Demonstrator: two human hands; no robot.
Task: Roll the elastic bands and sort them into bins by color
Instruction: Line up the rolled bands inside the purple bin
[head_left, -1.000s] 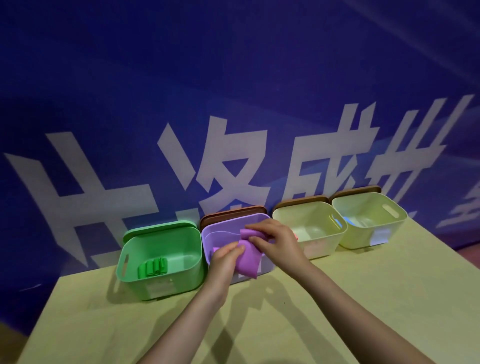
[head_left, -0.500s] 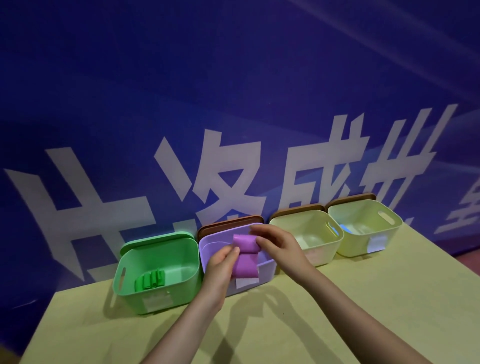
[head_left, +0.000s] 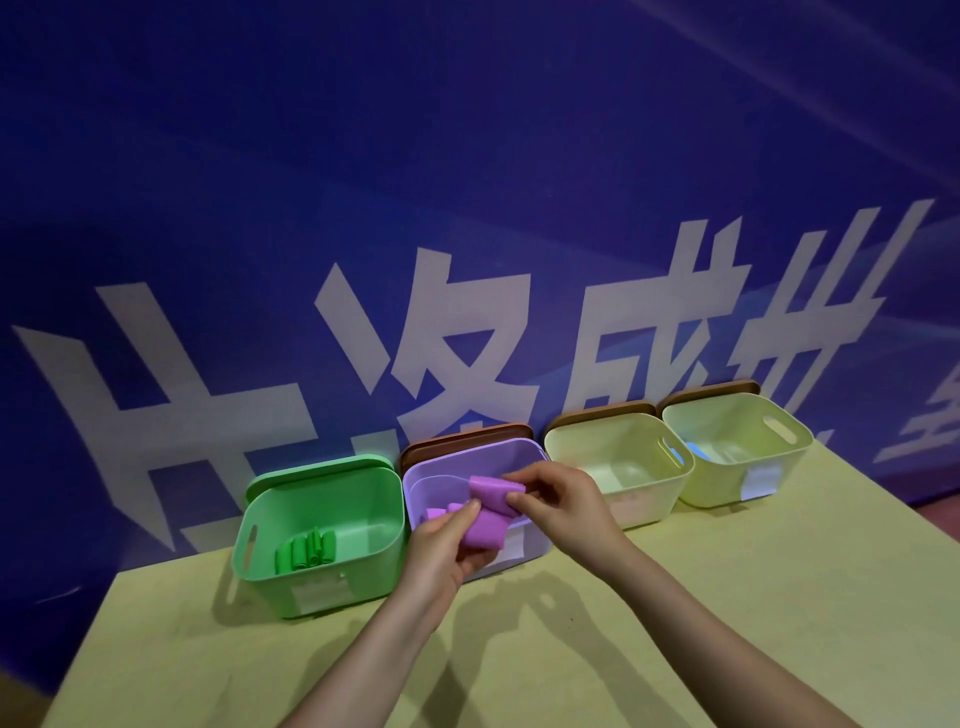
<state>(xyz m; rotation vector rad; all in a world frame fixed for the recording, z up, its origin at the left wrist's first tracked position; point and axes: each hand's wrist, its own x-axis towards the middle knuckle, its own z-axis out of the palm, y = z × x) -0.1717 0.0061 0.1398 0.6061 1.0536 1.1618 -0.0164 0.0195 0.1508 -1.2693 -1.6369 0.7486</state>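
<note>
Both hands held one purple band (head_left: 488, 514) just above the front rim of the purple bin (head_left: 524, 452): the left hand (head_left: 447, 545) gripped its lower end w/ thumb and curled fingers, and the right hand (head_left: 561, 493) pinched the upper, partly rolled end. Inside the purple bin a few purple rolls (head_left: 441, 512) lay behind the left thumb, approx. at the bottom, and the green bin (head_left: 270, 525) to the left contained green rolls (head_left: 306, 553). On the right stood two pale yellow bins (head_left: 680, 467) (head_left: 800, 441) side by side on the yellowish table (head_left: 727, 597), the far one w/ something blue (head_left: 698, 451) inside, too small to identify.
</note>
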